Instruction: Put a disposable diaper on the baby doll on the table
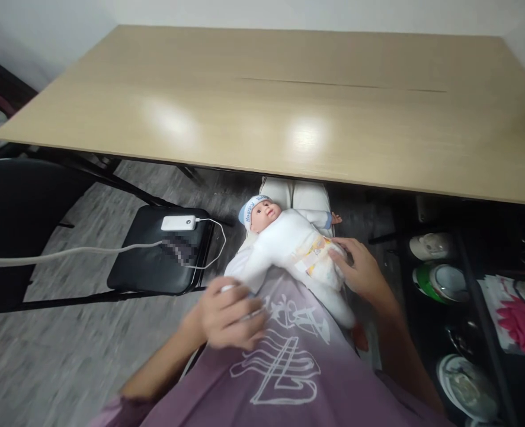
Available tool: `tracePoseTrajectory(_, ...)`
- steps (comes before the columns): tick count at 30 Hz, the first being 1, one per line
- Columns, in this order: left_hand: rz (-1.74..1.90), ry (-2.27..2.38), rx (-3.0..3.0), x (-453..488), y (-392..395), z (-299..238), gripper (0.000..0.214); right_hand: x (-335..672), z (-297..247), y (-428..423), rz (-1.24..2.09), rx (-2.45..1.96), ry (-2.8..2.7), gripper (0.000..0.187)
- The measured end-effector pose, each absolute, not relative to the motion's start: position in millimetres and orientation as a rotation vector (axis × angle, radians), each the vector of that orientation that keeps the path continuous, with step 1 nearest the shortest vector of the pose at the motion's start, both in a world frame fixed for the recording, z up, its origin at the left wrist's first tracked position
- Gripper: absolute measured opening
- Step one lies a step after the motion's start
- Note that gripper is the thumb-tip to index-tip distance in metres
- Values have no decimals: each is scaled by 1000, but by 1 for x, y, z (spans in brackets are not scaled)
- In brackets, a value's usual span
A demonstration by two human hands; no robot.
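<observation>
A baby doll (284, 236) in a white suit and a blue-and-white cap (248, 212) lies face up across my lap. Round its hips is a white diaper (327, 270) with a yellow-and-orange printed band. My right hand (355, 267) rests against the diaper's side, its fingers stretched out over the edge. My left hand (233, 314) is curled in front of the doll's near sleeve and smeared by motion. A bit of something whitish shows between its fingers, too blurred to name. The end of that doll arm is partly hidden behind the hand.
A wooden table (266, 130) spans ahead above my knees. On the left, a black folding chair (138, 249) holds a white power bank (178, 223) and a cable. A dark shelf on the right carries a green-and-white container (442, 281) and a pink cloth (522, 323).
</observation>
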State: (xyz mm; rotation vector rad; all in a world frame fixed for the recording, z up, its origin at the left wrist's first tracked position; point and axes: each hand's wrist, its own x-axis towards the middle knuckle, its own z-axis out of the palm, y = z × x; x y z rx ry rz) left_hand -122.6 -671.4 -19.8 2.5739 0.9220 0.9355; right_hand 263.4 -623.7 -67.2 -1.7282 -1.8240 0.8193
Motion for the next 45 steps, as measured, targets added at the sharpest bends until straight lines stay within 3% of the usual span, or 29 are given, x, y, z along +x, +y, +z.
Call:
tracePoseTrajectory(3,768,507,2745,-52,-621,-6,28,266,-71,-614,824,-1720,-1793,39)
tracePoseTrajectory(9,462,453,2780,22,-552,-40,50,270,-70,-591,855,-1569,-1886,30)
tracePoseTrajectory(15,696,438,2496,2,-563,-60,28,267,-75,-577,720,-1574,-1856,29)
tracePoseTrajectory(20,816,569,2338,-19,-573,-60,24,275,-83,-555,498,-1670,-1766,33)
tracePoseTrajectory(25,737,641,2152,-22,-573,-56,23,256,-66,-564,647,-1478,-1764,32)
tracePoseTrajectory(31,784,535,2010,-37,-579,-50,19,227,-44,-587,862,-1079,-2222,38)
tracePoseTrajectory(36,588,492,1976,-62,-593,-38,22,245,-34,-594,776,-1113,-2292,28)
tracePoseTrajectory(43,480,455,2257,8,-555,-25,29,312,-22,-637,1167,-1249,-2056,69)
tracePoseTrajectory(45,243,409,2486,61,-539,-28,38,317,-23,-648,1266,-1433,-2004,68)
